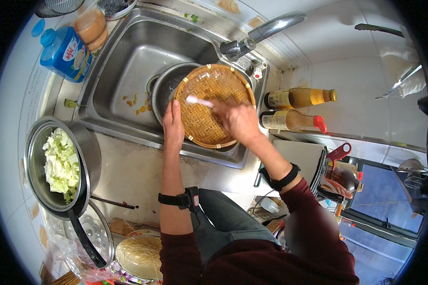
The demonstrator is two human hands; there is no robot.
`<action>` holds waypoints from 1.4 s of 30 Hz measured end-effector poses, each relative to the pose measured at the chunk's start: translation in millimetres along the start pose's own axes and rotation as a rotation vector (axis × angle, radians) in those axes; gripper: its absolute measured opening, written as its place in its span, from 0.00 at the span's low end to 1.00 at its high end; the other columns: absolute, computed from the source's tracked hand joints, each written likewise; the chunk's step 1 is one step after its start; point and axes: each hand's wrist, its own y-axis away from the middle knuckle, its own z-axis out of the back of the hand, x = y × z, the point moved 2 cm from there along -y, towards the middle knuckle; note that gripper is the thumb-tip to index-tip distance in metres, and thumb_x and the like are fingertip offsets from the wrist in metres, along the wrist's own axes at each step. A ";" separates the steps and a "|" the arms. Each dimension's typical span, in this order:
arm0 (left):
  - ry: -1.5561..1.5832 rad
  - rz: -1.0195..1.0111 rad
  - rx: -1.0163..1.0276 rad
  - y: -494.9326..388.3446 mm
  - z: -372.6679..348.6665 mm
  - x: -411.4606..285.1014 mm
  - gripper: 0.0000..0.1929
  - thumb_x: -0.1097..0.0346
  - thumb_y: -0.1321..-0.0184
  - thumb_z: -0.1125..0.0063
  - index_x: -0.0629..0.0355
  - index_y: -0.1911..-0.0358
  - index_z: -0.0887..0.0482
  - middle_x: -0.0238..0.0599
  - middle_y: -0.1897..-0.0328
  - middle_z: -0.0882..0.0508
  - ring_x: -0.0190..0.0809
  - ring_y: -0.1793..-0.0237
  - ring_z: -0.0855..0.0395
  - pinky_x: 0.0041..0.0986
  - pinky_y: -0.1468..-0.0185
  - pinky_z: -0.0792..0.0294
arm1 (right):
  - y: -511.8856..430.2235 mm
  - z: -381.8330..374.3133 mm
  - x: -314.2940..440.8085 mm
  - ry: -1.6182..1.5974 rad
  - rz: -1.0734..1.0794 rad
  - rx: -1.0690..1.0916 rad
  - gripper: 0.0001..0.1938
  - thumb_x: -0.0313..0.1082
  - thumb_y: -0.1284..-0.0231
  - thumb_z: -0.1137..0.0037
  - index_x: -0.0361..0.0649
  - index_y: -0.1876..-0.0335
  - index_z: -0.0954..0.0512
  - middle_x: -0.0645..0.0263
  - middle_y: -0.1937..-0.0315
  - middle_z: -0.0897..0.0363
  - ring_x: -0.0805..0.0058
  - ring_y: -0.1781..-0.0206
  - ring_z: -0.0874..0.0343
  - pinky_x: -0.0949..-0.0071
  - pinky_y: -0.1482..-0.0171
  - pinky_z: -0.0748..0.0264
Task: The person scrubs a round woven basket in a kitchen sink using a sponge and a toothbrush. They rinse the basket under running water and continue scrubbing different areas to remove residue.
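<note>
A round woven bamboo basket [214, 124] is tilted over the right part of the stainless steel sink [128, 46]. My left hand [173, 124] grips its left rim, thumb on the edge. In my right hand [237, 119], somewhat blurred, is a small brush with a pale pink handle [205, 103]; its white head [191, 99] is over the woven face. Beneath the basket, a metal basin [160, 89] stands in the sink, partly hidden. Orange-yellow food scraps [142, 108] lie on the sink floor beside the drain.
A chrome faucet [271, 30] rises behind the sink. Two sauce bottles [299, 98] [292, 120] stand at the right, a blue detergent bottle [66, 53] at the upper left. On the left counter, a long-handled pot [92, 146] holds chopped cabbage [61, 164].
</note>
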 end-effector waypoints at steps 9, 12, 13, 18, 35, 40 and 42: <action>0.100 0.101 0.223 -1.3 -2.9 5.7 0.28 0.47 0.24 0.55 0.66 0.35 0.24 0.42 0.40 0.17 0.37 0.41 0.22 0.28 0.34 0.35 | -12.4 13.5 -87.3 -0.306 -0.327 -0.201 0.25 0.60 0.40 0.36 0.45 0.51 0.17 0.53 0.68 0.17 0.47 0.66 0.17 0.52 0.62 0.21; 0.380 0.183 0.285 -1.7 -1.6 5.6 0.33 0.40 0.24 0.60 0.63 0.32 0.26 0.41 0.34 0.21 0.38 0.35 0.25 0.30 0.30 0.37 | -11.5 2.6 -86.5 -0.415 -0.323 -0.038 0.24 0.55 0.35 0.38 0.35 0.64 0.21 0.44 0.77 0.23 0.41 0.68 0.22 0.52 0.65 0.27; 0.511 0.251 0.284 -3.1 -1.3 6.1 0.35 0.37 0.25 0.62 0.61 0.31 0.27 0.41 0.32 0.22 0.39 0.33 0.27 0.30 0.29 0.38 | -11.2 -1.8 -85.8 -0.438 -0.325 -0.060 0.24 0.54 0.34 0.39 0.34 0.66 0.23 0.43 0.78 0.25 0.43 0.72 0.26 0.54 0.67 0.29; 0.855 0.297 0.178 2.9 12.7 13.5 0.45 0.24 0.32 0.69 0.54 0.25 0.39 0.41 0.24 0.32 0.46 0.25 0.35 0.42 0.24 0.43 | -6.6 -39.4 -77.1 -0.533 -0.404 -0.253 0.25 0.52 0.30 0.42 0.32 0.71 0.27 0.46 0.81 0.29 0.48 0.78 0.33 0.58 0.70 0.30; 0.411 0.013 0.090 -2.2 1.8 23.1 0.21 0.78 0.39 0.36 0.69 0.41 0.24 0.44 0.45 0.17 0.42 0.49 0.14 0.37 0.45 0.18 | -28.9 -53.3 -27.8 -0.757 -0.452 0.040 0.20 0.51 0.25 0.53 0.50 0.37 0.23 0.47 0.63 0.15 0.44 0.57 0.16 0.53 0.53 0.21; 0.322 -0.106 0.075 0.9 1.4 27.8 0.21 0.81 0.39 0.40 0.72 0.41 0.27 0.49 0.45 0.18 0.45 0.50 0.15 0.38 0.46 0.16 | -34.1 -38.9 -29.0 -0.279 -0.093 -0.181 0.26 0.38 0.29 0.50 0.58 0.26 0.33 0.47 0.56 0.16 0.43 0.59 0.15 0.47 0.57 0.18; 0.431 -0.054 0.071 1.8 1.5 25.5 0.21 0.82 0.39 0.42 0.74 0.41 0.28 0.50 0.46 0.18 0.46 0.50 0.14 0.38 0.46 0.16 | -23.0 -44.0 -11.5 -0.226 -0.148 0.018 0.31 0.33 0.32 0.50 0.60 0.23 0.38 0.47 0.55 0.17 0.43 0.61 0.15 0.47 0.59 0.17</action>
